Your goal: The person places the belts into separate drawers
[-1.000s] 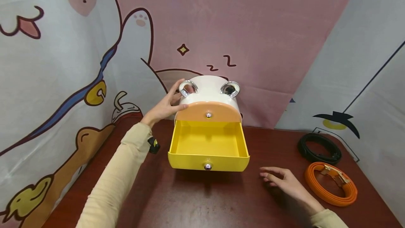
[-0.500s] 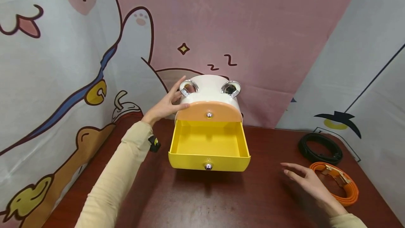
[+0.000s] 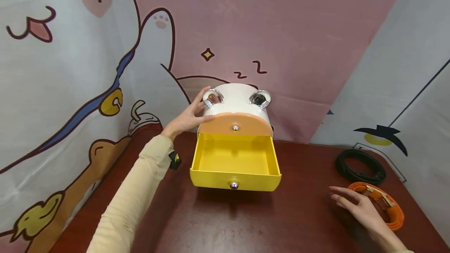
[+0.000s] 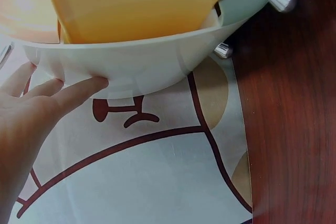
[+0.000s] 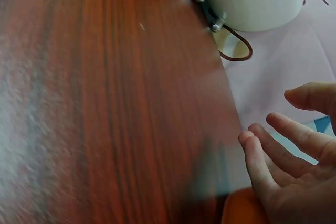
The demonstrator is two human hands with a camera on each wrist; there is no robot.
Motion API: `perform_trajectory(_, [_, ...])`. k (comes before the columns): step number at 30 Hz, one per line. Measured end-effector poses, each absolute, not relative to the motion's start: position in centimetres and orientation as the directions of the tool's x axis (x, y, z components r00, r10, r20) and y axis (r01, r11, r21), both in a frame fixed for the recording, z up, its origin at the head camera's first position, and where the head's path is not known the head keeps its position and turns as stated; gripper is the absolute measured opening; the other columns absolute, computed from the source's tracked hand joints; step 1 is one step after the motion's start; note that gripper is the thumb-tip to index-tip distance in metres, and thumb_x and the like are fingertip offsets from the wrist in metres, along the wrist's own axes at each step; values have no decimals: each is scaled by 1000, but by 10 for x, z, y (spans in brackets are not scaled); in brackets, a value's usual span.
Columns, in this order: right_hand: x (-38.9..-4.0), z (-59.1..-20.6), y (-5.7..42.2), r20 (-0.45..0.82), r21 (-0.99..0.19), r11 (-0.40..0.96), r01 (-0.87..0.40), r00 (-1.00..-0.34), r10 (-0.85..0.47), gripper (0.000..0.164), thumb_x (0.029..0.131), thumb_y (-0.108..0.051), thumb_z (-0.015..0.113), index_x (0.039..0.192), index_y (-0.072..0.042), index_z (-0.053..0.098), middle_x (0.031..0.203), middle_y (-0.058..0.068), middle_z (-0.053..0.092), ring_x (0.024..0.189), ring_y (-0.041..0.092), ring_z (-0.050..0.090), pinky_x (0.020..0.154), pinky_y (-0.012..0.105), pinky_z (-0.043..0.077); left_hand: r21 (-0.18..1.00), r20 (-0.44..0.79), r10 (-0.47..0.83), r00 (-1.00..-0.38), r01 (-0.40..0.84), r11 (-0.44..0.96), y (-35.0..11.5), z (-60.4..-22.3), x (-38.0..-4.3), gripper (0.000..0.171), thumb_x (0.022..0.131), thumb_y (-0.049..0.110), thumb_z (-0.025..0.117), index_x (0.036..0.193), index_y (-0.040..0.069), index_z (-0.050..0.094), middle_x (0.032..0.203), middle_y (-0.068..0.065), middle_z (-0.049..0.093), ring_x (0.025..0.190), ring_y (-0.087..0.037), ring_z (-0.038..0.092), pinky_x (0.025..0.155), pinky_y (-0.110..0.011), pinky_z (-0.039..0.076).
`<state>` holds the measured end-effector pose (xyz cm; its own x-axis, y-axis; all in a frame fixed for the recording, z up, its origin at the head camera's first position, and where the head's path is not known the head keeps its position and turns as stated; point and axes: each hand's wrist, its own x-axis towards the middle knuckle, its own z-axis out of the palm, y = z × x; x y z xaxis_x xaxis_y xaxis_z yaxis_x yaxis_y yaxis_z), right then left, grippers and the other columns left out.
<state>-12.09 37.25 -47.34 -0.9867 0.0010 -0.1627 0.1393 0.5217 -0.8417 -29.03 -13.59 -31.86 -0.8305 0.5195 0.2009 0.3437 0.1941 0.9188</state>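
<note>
A small white drawer cabinet (image 3: 236, 98) with two shiny round eyes stands on the table. Its upper orange drawer (image 3: 221, 125) is closed, and its lower yellow drawer (image 3: 235, 155) is pulled out with nothing in it. My left hand (image 3: 188, 118) rests against the cabinet's left side, thumb near the front edge. In the left wrist view, its extended fingertips (image 4: 97, 83) touch the white shell (image 4: 142, 64). At the right, my right hand (image 3: 362, 208) hovers beside a coiled orange belt (image 3: 396, 210), fingers spread and holding nothing. The belt's edge (image 5: 244, 208) shows below that hand in the right wrist view.
Behind the orange belt lies a coiled black belt (image 3: 377, 175). Printed cloth (image 3: 299, 50) hangs behind and at both sides of the dark red wooden table (image 3: 302, 190). Both drawers have round silver knobs (image 3: 234, 185).
My right hand has moved right, from near the yellow drawer to beside the orange belt. The left hand stays on the cabinet, and the drawer is as before. The head view shifts slightly.
</note>
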Motion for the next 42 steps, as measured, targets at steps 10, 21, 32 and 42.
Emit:
perform_trajectory(10, [-116,-464,399,-150,-919,370,136,-989,-7,44,101,-27,54,137,-1,52,111,-23,61,97,-1,62,77,22,53,927,195,527,-827,331,178,-136,-320,-291,93,92,7,66,156,28,3,155,-22,23,138,-35,30,106,-53,31])
perform_trajectory(21, [-111,-452,427,-213,-801,535,268,-963,163,71,95,-52,53,151,-12,34,111,-30,42,87,-19,43,78,40,51,915,207,510,-835,350,200,-141,-338,-310,93,91,11,68,153,43,6,156,-17,22,138,-32,31,104,-56,33])
perform_trajectory(32, [-111,-463,454,-91,-771,593,231,-962,256,66,96,-48,55,152,-25,31,115,-12,46,81,-16,44,65,26,49,912,221,514,-829,363,193,-140,-339,-312,91,92,14,68,153,43,7,153,-13,30,133,-28,38,104,-52,35])
perform_trajectory(42, [-121,-496,487,-56,-793,560,240,-944,325,57,101,-42,45,153,-27,27,132,-11,37,95,-9,32,61,15,42,918,201,534,-821,349,190,-136,-320,-292,90,93,9,65,156,32,4,155,-23,22,137,-35,32,108,-54,28])
